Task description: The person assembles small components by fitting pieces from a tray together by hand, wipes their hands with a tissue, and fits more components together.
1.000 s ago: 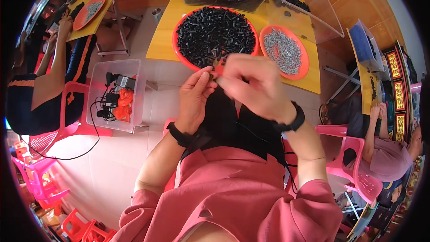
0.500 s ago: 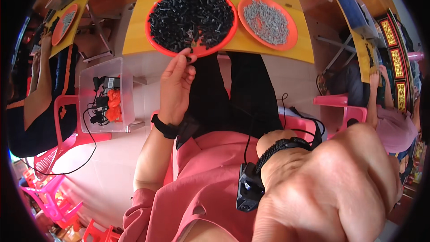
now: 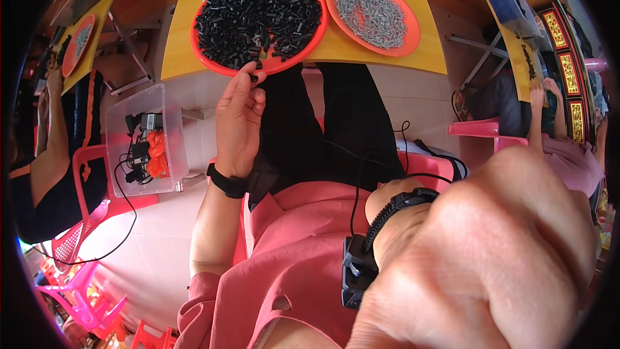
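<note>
My left hand is at the near rim of a red round tray heaped with small black cylindrical pieces. Its thumb and fingers pinch together on one small black piece. To the right of that tray, an orange plate carries a pile of small grey screw-like pieces. My right hand looms large and close to the camera, its back toward me. Its fingertips are hidden, so whether it holds anything does not show.
Both trays stand on a yellow table. On the left is a clear plastic bin with cables and an orange bundle. Co-workers sit at yellow tables on either side. A camera device hangs by my right wrist, with a loose black cable.
The view has shifted, so the table and trays appear slightly higher and further left. My left hand keeps its pinch near the tray rim. My right hand stays close to the camera.
</note>
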Motion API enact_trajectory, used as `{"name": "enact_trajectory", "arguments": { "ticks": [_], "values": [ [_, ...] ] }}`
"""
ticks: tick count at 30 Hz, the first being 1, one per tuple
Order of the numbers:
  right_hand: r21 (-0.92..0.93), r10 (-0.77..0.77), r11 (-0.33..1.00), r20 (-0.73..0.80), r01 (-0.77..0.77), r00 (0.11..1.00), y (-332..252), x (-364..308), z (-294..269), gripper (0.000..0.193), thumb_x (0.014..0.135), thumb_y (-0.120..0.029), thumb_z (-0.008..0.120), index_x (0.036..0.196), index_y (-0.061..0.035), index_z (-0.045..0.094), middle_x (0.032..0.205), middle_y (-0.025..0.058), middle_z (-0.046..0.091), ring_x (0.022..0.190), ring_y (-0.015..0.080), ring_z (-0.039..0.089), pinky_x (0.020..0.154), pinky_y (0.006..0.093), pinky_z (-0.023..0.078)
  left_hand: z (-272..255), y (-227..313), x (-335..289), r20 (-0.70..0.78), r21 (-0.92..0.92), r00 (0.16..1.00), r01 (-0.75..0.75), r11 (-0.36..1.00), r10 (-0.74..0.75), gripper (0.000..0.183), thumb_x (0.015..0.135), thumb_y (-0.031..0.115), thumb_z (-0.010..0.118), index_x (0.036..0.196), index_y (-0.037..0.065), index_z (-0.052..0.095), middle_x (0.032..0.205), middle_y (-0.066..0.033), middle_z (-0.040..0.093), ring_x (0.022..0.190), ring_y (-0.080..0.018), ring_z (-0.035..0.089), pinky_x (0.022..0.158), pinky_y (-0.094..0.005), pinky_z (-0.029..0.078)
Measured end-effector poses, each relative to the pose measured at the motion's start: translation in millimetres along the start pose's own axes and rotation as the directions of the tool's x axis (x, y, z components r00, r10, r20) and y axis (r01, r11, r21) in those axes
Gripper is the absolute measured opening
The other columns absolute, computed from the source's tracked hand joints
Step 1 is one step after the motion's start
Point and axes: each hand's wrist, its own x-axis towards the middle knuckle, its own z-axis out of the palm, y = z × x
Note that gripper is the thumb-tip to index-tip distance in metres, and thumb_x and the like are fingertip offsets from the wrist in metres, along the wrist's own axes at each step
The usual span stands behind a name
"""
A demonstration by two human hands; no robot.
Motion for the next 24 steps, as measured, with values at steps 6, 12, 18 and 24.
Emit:
{"name": "enact_trajectory", "arguments": {
  "ticks": [6, 12, 18, 24],
  "values": [
    [-0.150, 0.008, 0.989, -0.002, -0.008, 1.000, -4.7, -1.4, -4.1, 0.029, 0.090, -0.029, 0.055, 0.065, -0.0134, 0.052, 0.068, -0.0007, 0.051, 0.054, 0.0121, 0.046, 0.065, 0.0310, 0.043, 3.1, 3.4, 0.2, -0.024, 0.002, 1.000, 0.013, 1.000, -0.013, 0.030, 0.097, 0.023, 0.055, 0.120, 0.004, 0.059, 0.101, -0.0057, 0.067, 0.072, -0.0059, 0.055, 0.066, -0.0180, 0.043],
    [-0.269, 0.033, 0.963, -0.005, -0.033, 0.999, 12.2, 5.5, -14.4, 0.031, 0.091, -0.032, 0.054, 0.065, -0.0142, 0.052, 0.070, -0.0006, 0.052, 0.056, 0.0128, 0.047, 0.063, 0.0293, 0.040, 2.0, 0.4, 1.7, -0.007, 0.007, 1.000, 0.000, 1.000, 0.000, 0.031, 0.097, 0.023, 0.055, 0.121, 0.004, 0.059, 0.102, -0.0055, 0.066, 0.073, -0.0058, 0.054, 0.067, -0.0176, 0.043],
    [-0.394, 0.064, 0.917, 0.003, -0.058, 0.998, 12.3, 12.8, -26.8, 0.032, 0.091, -0.034, 0.053, 0.066, -0.0151, 0.051, 0.071, -0.0005, 0.052, 0.058, 0.0136, 0.048, 0.060, 0.0276, 0.037, -1.6, 2.6, 1.3, -0.024, -0.004, 1.000, 0.000, 1.000, 0.000, 0.031, 0.097, 0.023, 0.055, 0.121, 0.003, 0.058, 0.102, -0.0053, 0.066, 0.073, -0.0056, 0.054, 0.067, -0.0175, 0.043],
    [-0.497, 0.123, 0.865, 0.069, -0.073, 0.990, -35.6, 18.3, -42.4, 0.034, 0.092, -0.037, 0.052, 0.066, -0.0159, 0.050, 0.073, -0.0004, 0.053, 0.061, 0.0144, 0.048, 0.058, 0.0259, 0.034, -5.3, -2.9, 6.6, -0.044, -0.036, 0.999, 0.009, 0.999, -0.010, 0.032, 0.096, 0.022, 0.056, 0.122, 0.003, 0.057, 0.101, -0.0032, 0.066, 0.073, -0.0056, 0.055, 0.069, -0.0172, 0.045]
  ]
}}
